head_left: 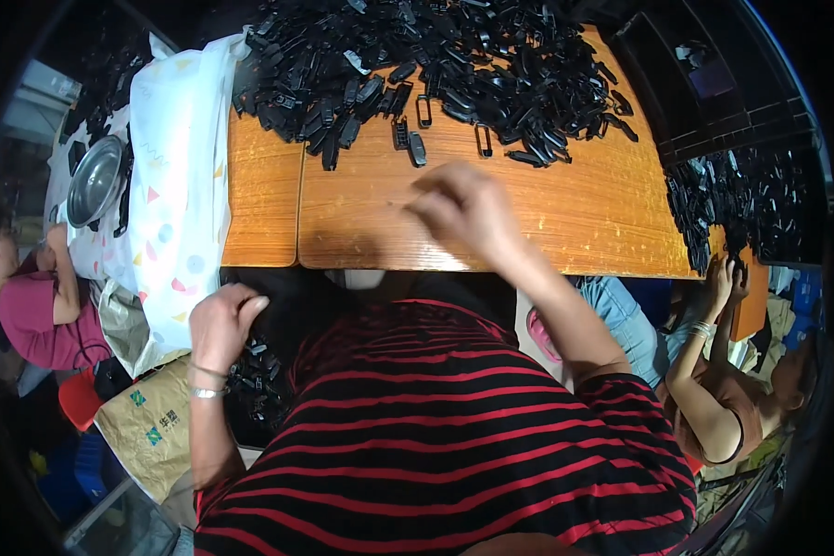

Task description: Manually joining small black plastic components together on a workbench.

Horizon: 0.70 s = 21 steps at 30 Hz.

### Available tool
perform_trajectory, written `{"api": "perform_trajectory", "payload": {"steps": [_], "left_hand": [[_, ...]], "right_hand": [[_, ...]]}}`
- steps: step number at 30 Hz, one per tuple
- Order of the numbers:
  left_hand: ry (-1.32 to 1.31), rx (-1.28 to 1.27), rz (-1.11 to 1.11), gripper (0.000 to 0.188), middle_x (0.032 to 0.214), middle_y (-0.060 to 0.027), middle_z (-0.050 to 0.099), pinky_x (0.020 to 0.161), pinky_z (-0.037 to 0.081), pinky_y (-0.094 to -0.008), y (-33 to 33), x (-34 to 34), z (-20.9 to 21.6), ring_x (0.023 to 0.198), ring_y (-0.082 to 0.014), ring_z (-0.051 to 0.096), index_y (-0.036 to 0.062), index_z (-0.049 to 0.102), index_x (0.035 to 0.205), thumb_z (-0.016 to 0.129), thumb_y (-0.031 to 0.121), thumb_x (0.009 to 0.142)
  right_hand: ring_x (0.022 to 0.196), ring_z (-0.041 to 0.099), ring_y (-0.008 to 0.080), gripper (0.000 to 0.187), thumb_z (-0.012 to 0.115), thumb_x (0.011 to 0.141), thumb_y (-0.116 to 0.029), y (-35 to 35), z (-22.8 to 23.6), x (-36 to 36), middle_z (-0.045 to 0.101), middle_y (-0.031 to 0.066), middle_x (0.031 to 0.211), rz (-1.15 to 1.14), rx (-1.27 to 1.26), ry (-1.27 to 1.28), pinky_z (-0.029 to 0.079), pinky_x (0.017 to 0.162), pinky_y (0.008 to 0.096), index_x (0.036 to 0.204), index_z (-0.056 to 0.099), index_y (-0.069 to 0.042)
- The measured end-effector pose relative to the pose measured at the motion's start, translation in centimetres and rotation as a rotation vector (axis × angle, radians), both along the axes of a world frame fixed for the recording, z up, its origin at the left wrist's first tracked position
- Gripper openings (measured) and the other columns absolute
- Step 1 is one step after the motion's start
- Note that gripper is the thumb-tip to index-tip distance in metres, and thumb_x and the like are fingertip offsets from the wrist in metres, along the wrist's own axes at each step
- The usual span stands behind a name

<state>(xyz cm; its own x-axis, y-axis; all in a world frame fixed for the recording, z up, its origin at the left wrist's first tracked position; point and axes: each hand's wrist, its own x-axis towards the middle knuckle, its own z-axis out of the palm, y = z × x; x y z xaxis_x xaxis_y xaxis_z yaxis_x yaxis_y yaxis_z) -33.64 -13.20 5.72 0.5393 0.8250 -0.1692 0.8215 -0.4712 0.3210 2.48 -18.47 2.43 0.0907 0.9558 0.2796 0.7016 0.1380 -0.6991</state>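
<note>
My right hand is over the near part of the wooden table, smeared by motion, so its fingers and anything in them cannot be read. Just beyond it lie a black oblong casing and a black open frame, at the near edge of a big heap of black plastic parts. Off the table's front edge, at the left, my left hand is closed, its fingers curled beside the thumb. What it holds, if anything, is hidden. Below that hand, several small dark parts lie beside my lap.
A patterned white plastic sheet covers the table's left side, with a metal bowl beyond it. A person in a maroon top sits at far left. Another person's hands work by a second heap at right.
</note>
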Motion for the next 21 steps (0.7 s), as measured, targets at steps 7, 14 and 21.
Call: {"api": "perform_trajectory", "payload": {"steps": [7,14,21], "left_hand": [[-0.354,0.267,-0.125,0.014,0.084,-0.0129,0.062,0.066,0.049,-0.0399,2.8,7.1,0.3,0.076,-0.0343,0.062,0.0057,0.066,0.094,0.068,0.007,0.08],[-0.39,0.438,-0.568,0.023,0.091,-0.0101,0.053,0.071,0.05,-0.0375,9.3,20.5,-2.0,0.087,-0.0282,0.058,0.0076,0.062,0.106,0.056,0.006,0.083],[-0.303,0.477,-0.706,0.012,0.091,-0.0093,0.054,0.072,0.053,-0.0355,11.3,22.6,-3.2,0.089,-0.0255,0.059,0.0046,0.06,0.09,0.056,0.006,0.079]], "right_hand": [[0.072,0.064,0.0337,0.026,0.074,0.079,-0.019,1.7,0.5,5.5,0.062,0.0151,0.087,-0.352,-0.087,-0.445,0.053,0.063,0.0424,0.096,0.064,-0.003],[0.074,0.064,0.0386,0.023,0.07,0.08,-0.012,1.7,0.1,5.1,0.063,0.0201,0.089,-0.274,-0.185,-0.562,0.053,0.064,0.0442,0.099,0.061,-0.001],[0.079,0.065,0.0387,0.015,0.063,0.084,-0.004,-0.8,-1.0,3.9,0.065,0.023,0.088,-0.166,-0.087,-0.282,0.053,0.067,0.0416,0.097,0.062,0.002]]}}
